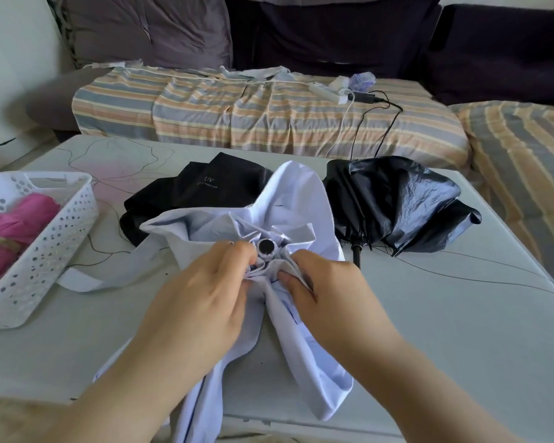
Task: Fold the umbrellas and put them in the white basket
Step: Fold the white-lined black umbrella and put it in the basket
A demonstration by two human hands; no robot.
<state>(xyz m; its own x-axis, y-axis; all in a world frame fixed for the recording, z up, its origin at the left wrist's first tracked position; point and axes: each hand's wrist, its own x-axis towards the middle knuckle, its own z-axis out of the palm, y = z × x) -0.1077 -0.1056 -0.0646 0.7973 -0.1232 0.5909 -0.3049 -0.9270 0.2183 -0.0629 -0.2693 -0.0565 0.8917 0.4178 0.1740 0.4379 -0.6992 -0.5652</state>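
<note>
1. The left hand (pixel 202 292) is pinching the gathered cloth of the pale umbrella (pixel 301 199) just beside its round black cap (pixel 267 246), fingers curled into the folds.
2. The right hand (pixel 327 292) is gripping a pleat of the same canopy on the other side of the cap, fingers tucked into the cloth.
3. The umbrella is lying on the table (pixel 445 314) between and under both hands, its panels spreading out loose beyond and below them.
4. This looks like the folding step: the pleats are being gathered around the top.
5. Next, the loose panels probably need wrapping tight around the shaft.
6. The white basket (pixel 45 251) is sitting off to the left of the left hand, holding a pink umbrella (pixel 16 231).
7. Two black umbrellas (pixel 205 187) (pixel 397 203) are waiting beyond the hands, unfolded.
</note>
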